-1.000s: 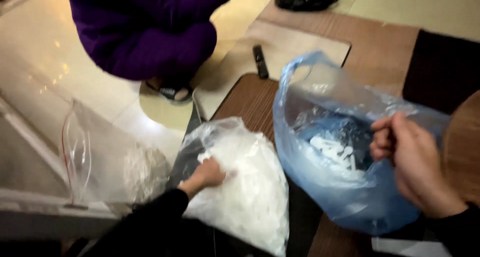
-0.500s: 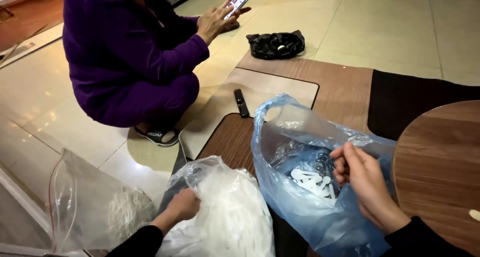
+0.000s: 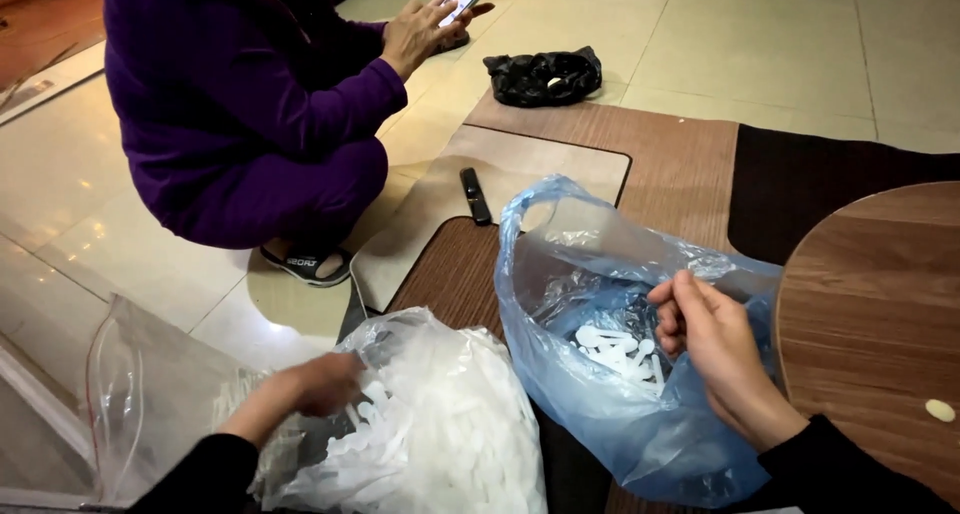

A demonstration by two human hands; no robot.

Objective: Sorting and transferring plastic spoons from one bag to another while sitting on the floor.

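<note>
Just below the right hand's fingers, white plastic pieces fill the blue bag.

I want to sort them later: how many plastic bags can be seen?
4: clear bag at left; white-filled bag by left hand; blue bag by right hand; black bag far on the floor.

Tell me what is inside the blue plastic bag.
The blue plastic bag holds a small heap of white plastic pieces at its bottom. The right hand sits at its open rim. The bag's folds and that hand cover whatever lies deeper or nearer its right wall.
</note>
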